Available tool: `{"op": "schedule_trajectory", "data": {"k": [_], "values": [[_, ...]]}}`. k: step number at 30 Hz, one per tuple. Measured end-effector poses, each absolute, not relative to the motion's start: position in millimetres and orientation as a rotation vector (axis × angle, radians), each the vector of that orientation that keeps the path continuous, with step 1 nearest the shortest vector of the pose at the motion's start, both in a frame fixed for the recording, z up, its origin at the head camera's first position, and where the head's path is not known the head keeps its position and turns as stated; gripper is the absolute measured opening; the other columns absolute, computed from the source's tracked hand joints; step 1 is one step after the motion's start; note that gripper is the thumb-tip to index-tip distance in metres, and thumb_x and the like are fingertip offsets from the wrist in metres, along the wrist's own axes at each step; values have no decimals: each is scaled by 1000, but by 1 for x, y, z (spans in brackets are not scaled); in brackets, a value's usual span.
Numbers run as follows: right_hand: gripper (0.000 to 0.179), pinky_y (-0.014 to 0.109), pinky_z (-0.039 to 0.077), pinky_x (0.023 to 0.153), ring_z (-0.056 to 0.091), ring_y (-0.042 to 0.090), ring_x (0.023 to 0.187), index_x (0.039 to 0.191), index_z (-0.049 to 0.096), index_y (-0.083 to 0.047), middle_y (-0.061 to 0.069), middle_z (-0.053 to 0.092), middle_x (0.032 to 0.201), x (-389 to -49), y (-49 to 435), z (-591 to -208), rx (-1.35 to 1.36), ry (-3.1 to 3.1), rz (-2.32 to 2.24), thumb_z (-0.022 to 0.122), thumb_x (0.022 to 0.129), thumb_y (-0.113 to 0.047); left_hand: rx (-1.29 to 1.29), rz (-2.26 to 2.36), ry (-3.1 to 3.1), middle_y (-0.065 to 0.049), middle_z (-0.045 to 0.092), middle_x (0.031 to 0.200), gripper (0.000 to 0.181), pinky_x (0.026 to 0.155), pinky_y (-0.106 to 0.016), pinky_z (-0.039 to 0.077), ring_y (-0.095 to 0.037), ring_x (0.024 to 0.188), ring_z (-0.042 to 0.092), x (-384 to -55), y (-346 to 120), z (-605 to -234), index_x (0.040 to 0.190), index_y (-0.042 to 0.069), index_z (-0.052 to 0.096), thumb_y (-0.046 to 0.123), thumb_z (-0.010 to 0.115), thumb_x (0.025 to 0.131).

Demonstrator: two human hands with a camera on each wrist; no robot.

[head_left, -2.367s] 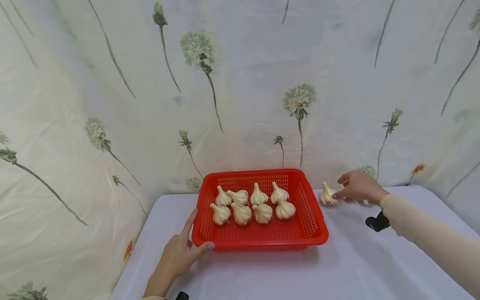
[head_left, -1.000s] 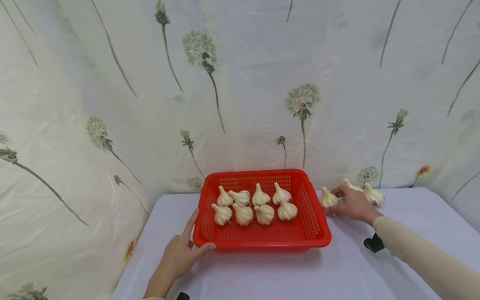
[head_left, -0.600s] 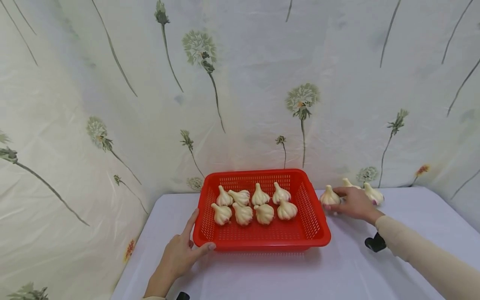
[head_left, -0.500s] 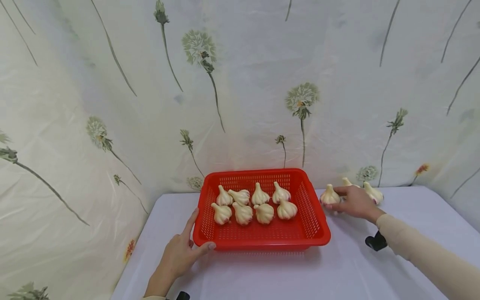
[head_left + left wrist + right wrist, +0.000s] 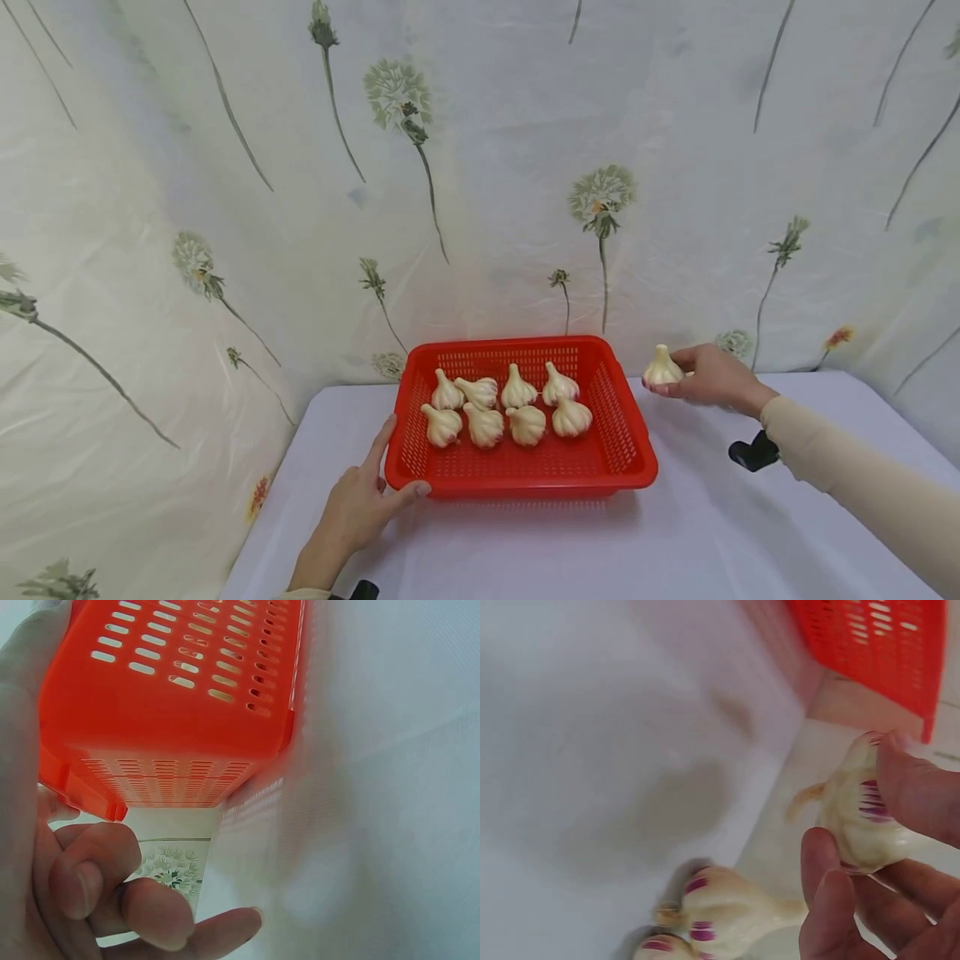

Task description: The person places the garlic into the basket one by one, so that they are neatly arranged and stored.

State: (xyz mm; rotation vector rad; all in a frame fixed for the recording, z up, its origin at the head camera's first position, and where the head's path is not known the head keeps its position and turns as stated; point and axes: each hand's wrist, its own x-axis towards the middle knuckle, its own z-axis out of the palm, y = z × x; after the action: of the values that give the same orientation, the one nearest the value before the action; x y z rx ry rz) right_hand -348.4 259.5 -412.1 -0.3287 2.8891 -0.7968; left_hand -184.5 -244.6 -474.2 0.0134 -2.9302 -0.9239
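Note:
My right hand [image 5: 716, 379] pinches a garlic bulb [image 5: 662, 368] between thumb and fingers, raised over the table to the right of a red plastic basket [image 5: 517, 485]. In the right wrist view, the held garlic shows purple streaks and its root tuft, with a shadow on the cloth. My left hand [image 5: 352, 504] rests at the basket's front left corner, index finger along the left rim and thumb on the front rim. Its other fingers [image 5: 97, 870] hang loosely bent below the rim in the left wrist view. Several garlic bulbs [image 5: 527, 427] lie in two rows inside the basket.
Two more garlic bulbs [image 5: 727, 907] lie on the table below the right hand in the right wrist view; the hand hides them in the head view. White cloth [image 5: 517, 554] covers the table. A flower-printed sheet [image 5: 495, 208] hangs behind and at the left.
My right hand has closed on the garlic bulb right of the basket and lifted it off the table. The left hand and the basket have stayed put.

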Motion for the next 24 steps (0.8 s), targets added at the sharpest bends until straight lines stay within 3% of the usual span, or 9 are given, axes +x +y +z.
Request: {"op": "schedule_trajectory", "data": {"k": [9, 15, 24], "values": [[88, 37, 55, 66, 60, 33, 91, 134, 47, 14, 31, 59, 119, -343, 245, -391, -271, 2834, -799, 77, 81, -50, 8, -916, -2925, 3, 41, 51, 98, 45, -26, 25, -11, 49, 34, -185, -246, -476, 156, 44, 16, 67, 70, 77], [101, 38, 57, 68, 67, 24, 85, 140, 40, 11, 23, 68, 113, -341, 234, -373, -254, 2752, -833, 74, 78, -60, 12, -916, -2923, 3, 42, 52, 98, 45, -26, 25, -11, 50, 34, -185, -245, -476, 156, 44, 16, 68, 69, 77], [92, 39, 57, 67, 69, 20, 82, 135, 49, 6, 21, 69, 112, -336, 221, -359, -255, 2817, -785, 74, 78, -61, 8, -908, -2922, 2, 43, 52, 98, 45, -26, 26, -11, 50, 35, -186, -245, -477, 156, 44, 16, 68, 69, 77]]}}
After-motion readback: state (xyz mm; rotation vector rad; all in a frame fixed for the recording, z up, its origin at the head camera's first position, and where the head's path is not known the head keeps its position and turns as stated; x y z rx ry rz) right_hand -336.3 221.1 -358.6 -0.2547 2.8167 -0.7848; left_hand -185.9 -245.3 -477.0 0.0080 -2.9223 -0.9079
